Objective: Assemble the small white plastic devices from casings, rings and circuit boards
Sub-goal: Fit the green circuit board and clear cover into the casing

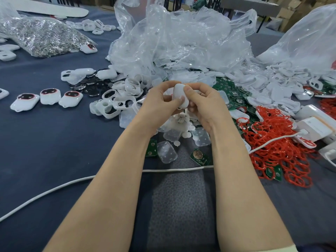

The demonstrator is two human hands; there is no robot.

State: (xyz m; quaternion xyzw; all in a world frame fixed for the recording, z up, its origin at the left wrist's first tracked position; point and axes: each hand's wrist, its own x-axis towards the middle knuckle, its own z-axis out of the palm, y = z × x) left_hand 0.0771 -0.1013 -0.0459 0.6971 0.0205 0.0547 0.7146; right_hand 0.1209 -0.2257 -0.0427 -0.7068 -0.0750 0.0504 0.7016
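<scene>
My left hand (161, 100) and my right hand (203, 102) together grip one small white plastic device (180, 94) just above the table, thumbs pressed on its smooth back. Its underside is hidden by my fingers. Three assembled devices (49, 99) with dark red-rimmed faces lie in a row at the left. Open white casings (116, 104) are heaped left of my hands. Green circuit boards (229, 93) lie to the right, one more circuit board (199, 156) near my right forearm. Red rings (276, 142) form a tangled pile at the right. Translucent covers (166, 151) lie under my wrists.
Crumpled clear plastic bags (181, 42) rise behind my hands. A bag of small metal parts (40, 35) sits far left. A white cable (54, 188) crosses the blue cloth (54, 151) in front. White boxes (316, 122) stand at the right edge.
</scene>
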